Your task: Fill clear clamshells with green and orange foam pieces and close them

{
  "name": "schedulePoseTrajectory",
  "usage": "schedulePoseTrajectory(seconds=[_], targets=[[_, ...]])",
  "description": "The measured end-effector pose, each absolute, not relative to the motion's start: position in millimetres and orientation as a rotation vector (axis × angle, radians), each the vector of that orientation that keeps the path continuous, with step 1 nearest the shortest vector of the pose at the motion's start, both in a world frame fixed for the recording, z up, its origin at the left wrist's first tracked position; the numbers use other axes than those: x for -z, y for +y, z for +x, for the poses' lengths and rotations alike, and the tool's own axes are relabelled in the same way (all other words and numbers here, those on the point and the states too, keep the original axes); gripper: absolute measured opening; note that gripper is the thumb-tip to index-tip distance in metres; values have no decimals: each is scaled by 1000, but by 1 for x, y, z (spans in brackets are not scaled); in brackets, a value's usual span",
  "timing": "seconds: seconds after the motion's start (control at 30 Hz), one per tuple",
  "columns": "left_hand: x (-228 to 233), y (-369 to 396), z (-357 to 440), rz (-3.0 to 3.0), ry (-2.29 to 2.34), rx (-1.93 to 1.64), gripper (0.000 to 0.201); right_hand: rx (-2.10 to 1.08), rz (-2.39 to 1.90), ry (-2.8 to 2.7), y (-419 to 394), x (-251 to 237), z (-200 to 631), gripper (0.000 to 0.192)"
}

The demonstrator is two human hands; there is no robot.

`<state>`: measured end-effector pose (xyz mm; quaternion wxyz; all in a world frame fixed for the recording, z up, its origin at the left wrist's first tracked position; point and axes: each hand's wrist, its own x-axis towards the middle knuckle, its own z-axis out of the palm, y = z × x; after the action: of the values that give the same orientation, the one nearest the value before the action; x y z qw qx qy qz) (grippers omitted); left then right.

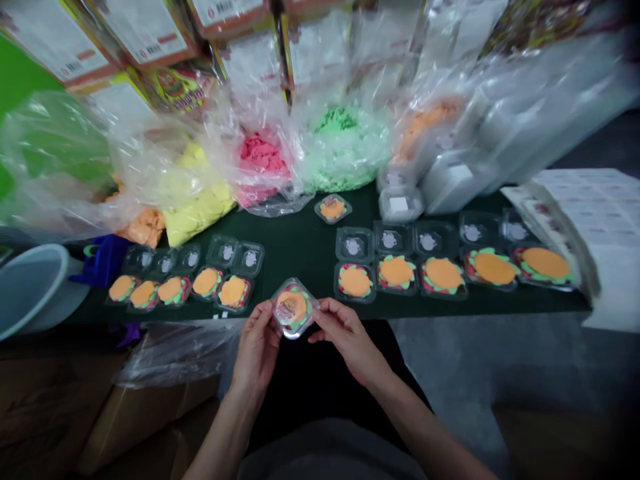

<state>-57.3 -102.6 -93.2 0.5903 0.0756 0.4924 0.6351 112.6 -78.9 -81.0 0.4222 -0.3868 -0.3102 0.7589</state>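
Both hands hold one small clear plastic case (294, 308) with an orange, green and red burger-shaped toy inside, just in front of the dark green table (300, 247). My left hand (259, 347) grips its left edge and my right hand (345, 333) pinches its right edge. The case lid looks closed. On the table to the left lies a row of open cases with toys (180, 288). A second row of filled open cases (450, 272) lies to the right. One closed case (333, 208) sits alone further back.
Clear bags of coloured foam pieces line the back: orange (143, 227), yellow (197, 200), pink (260, 163), green (340, 143). Stacks of clear empty cases (450, 177) stand at the right. A white bucket (30, 287) is at the left, printed sheets (595, 213) at the right, cardboard boxes (125, 413) below.
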Motion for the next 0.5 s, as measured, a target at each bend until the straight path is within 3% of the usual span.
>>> schedulePoseTrajectory(seconds=[0.27, 0.5], targets=[[112, -1, -41, 324, 1328, -1739, 34, -1889, -831, -396, -26, 104, 74, 43], [119, 92, -29, 308, 1391, -1742, 14, -1764, -827, -305, 40, 124, 47, 49]])
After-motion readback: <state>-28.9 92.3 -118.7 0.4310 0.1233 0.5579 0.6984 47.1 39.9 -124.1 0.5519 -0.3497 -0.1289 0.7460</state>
